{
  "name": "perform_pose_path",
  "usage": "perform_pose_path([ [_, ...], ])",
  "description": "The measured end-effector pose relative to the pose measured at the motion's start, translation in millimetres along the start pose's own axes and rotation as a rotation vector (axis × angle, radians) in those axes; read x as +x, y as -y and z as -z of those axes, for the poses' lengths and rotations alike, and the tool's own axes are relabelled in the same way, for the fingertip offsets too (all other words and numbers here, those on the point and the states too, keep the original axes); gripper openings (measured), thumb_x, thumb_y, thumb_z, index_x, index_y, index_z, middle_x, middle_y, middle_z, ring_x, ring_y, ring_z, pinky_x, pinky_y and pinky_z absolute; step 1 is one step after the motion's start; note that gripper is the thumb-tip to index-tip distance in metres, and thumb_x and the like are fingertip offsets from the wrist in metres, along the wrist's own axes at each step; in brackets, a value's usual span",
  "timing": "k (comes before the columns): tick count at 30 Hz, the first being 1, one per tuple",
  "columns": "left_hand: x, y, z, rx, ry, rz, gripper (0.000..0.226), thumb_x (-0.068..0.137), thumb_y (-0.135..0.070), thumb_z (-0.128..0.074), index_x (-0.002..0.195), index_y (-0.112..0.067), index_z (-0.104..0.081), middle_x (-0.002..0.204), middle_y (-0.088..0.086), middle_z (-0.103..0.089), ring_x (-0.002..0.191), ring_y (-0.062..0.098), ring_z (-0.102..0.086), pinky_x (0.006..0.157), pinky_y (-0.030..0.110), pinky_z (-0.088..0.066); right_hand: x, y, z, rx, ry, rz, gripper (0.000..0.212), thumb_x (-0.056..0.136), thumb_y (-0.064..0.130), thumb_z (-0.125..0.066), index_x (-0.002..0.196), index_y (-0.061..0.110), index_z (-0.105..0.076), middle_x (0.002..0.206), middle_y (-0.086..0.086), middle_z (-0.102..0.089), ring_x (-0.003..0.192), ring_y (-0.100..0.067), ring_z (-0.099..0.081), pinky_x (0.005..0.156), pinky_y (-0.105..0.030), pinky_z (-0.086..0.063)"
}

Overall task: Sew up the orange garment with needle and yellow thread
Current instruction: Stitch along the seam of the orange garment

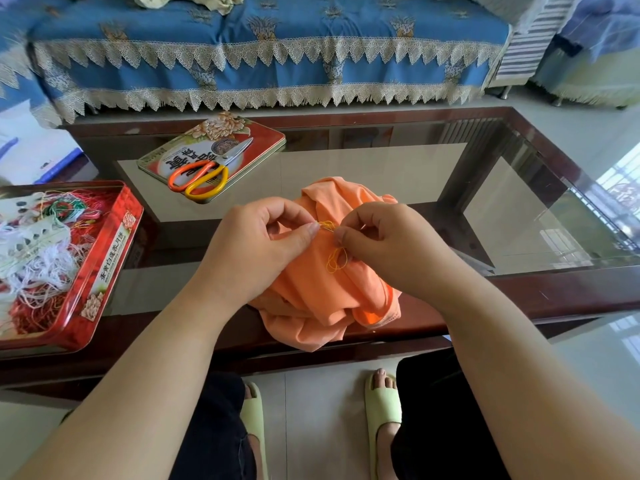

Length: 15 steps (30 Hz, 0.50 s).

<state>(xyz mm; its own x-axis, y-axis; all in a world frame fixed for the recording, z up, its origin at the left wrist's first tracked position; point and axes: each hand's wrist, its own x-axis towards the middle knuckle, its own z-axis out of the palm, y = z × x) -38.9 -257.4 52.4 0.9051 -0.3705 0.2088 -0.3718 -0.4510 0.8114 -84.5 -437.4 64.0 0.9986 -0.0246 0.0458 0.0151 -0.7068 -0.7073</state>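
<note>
Both hands pinch at yellow thread on a bunched garment.
Crumpled orange garment (322, 289) heaps on the surface; left hand (258, 244) and right hand (384, 244) hold looped yellow thread (336, 259); scissors (204, 174) at 11 o'clock.

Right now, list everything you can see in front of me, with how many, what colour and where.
garment: one, orange, bunched on the table's near edge
thread: one strand, yellow, looped on the garment between the hands
scissors: one pair, orange and yellow handles, on the tin lid
tin lid: one, red with flowers, far left on the table
tin box: one, red, full of tangled threads, left end of the table
table: one, dark wood with glass top
sofa cover: one, blue with lace fringe, behind the table
slippers: two, pale green, on the feet
left hand: pinching at the garment
right hand: pinching the thread
</note>
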Motion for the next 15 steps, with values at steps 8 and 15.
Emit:
perform_pose_path([
  [8,-6,-6,-15,-0.006,-0.081,-0.093,0.005,0.086,-0.032,-0.069,0.083,-0.034,-0.066,0.064,-0.028,-0.06,0.065,-0.003,-0.054,0.056,0.006,-0.038,-2,4,-17,-0.009,-0.212,-0.027,0.032,0.096,0.035,-0.052,0.078,0.014,-0.068,0.068,0.002,-0.067,0.062,-0.013,-0.059,0.069,-0.038,-0.05],
  [15,-5,0,-22,0.137,-0.252,-0.208,0.016,0.088,-0.036,-0.066,0.094,-0.023,-0.071,0.085,-0.021,-0.061,0.087,0.014,-0.062,0.071,0.033,-0.054,-2,11,-23,0.178,-0.263,-0.088,0.036,0.097,0.034,-0.051,0.075,0.012,-0.065,0.065,-0.002,-0.067,0.059,-0.021,-0.062,0.067,-0.045,-0.053],
])
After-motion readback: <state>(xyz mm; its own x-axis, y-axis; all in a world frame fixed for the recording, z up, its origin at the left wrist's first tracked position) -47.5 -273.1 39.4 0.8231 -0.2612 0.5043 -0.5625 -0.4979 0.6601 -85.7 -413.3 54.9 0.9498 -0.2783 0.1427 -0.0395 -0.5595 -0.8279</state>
